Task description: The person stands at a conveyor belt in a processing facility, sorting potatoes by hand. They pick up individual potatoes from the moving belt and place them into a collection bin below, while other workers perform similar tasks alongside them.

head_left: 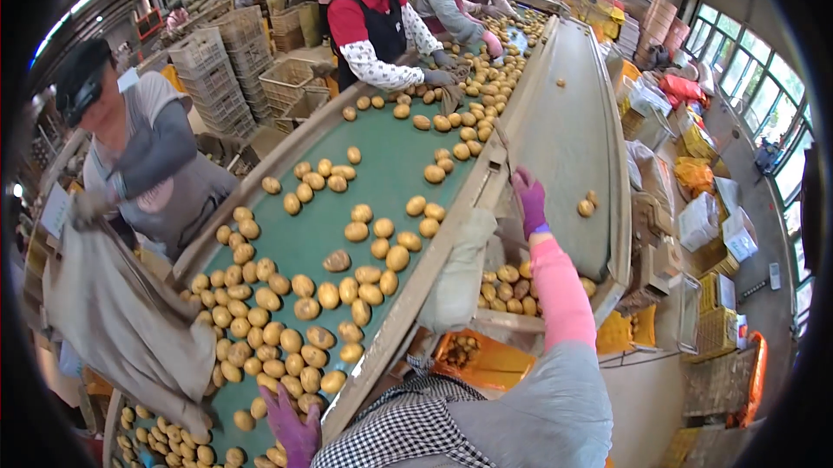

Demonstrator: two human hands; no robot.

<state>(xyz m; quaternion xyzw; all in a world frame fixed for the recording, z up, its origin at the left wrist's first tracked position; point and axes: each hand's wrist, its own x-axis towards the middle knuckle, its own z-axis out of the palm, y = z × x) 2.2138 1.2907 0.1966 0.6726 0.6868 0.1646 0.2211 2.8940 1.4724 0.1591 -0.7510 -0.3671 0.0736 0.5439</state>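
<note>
The gloved left hand (293, 431) hovered over potatoes (305, 312) on the green belt (382, 173); the right hand (529, 201) apparently gripped the grey chute's (568, 138) edge.

Matt green belt (382, 173), rough-skinned potatoes (337, 261)

Bright warehouse hall: tall windows (753, 78) at right, stacked plastic crates (213, 78) at left.

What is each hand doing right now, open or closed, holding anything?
Left hand: open, purple glove, fingers spread over the potatoes on the green belt, holding nothing.
Right hand: purple glove, resting on the belt's side rail; grip cannot be told.
</note>
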